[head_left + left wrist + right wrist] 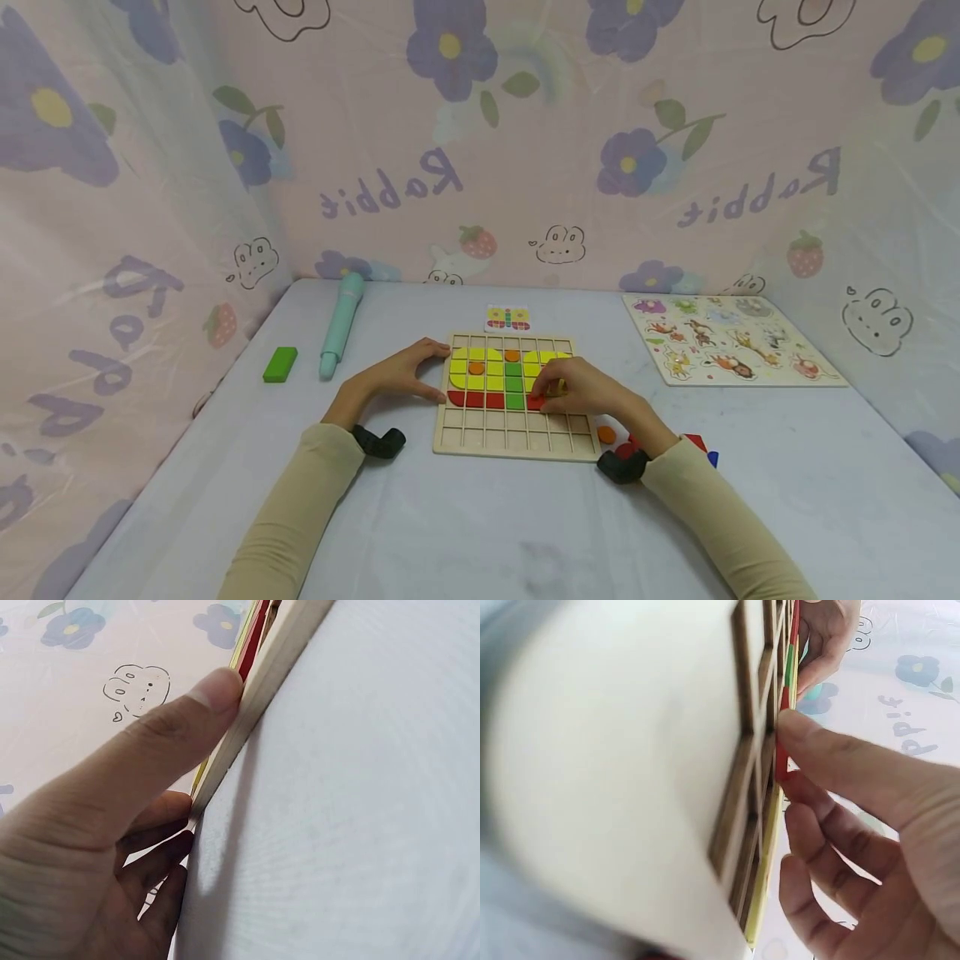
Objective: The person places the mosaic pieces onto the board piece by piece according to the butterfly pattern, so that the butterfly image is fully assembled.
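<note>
A wooden grid board [517,444] lies on the table, with yellow, orange, green and red pieces set in its cells. My left hand [401,372] rests against the board's left edge, thumb and fingertips spread along it; the left wrist view shows the thumb [217,690] touching the side. Over the right half of the board, my right hand [581,387] pinches a small red piece [782,742] between thumb and fingers, beside the green column [513,385]. Its exact shape is mostly covered by the fingers. A red row [476,400] lies left of the green pieces.
A small pattern card [507,318] lies behind the board. Left are a green block [281,364] and a teal microphone-shaped object [342,325]. An animal puzzle board [731,342] lies at the right. Loose pieces, including an orange disc [607,434], lie near the right wrist.
</note>
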The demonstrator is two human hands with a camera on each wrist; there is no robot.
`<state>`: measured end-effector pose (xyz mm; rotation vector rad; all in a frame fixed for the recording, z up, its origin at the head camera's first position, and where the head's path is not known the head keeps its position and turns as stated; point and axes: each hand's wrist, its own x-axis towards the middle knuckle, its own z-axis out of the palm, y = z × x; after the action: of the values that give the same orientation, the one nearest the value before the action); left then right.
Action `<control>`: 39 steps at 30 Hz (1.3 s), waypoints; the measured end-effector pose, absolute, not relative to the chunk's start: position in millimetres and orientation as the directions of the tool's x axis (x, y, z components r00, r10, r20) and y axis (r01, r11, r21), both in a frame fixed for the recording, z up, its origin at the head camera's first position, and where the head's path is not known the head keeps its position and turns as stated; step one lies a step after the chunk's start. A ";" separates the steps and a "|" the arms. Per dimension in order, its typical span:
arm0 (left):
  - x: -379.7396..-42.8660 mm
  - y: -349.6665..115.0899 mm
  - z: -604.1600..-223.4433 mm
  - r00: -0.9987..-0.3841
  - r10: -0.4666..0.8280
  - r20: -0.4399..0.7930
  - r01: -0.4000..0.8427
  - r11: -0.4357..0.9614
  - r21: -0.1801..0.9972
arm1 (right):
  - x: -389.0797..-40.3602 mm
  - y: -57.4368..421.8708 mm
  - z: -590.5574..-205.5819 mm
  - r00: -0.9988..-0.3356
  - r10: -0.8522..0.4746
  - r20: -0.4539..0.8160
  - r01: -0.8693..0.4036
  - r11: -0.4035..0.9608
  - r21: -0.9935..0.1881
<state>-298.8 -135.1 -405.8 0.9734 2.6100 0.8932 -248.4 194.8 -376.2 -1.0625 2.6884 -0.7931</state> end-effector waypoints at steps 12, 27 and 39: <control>-298.8 -134.3 -405.5 -0.750 0.662 0.018 0.532 0.586 0.611 | -247.9 199.5 -375.8 -0.731 -0.680 0.059 -0.600 0.598 -0.532; -299.1 -136.8 -406.0 -0.759 0.651 0.009 0.522 0.600 0.606 | -217.1 283.8 -365.6 -0.805 -0.577 0.136 -0.548 0.636 -0.543; -297.8 -134.9 -405.4 -0.769 0.639 0.003 0.509 0.610 0.607 | -190.6 320.6 -373.8 -0.810 -0.587 0.005 -0.489 0.670 -0.559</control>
<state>-297.8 -134.9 -405.4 0.9479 2.6211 0.8887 -190.6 320.6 -373.8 -0.8806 2.7077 -0.8291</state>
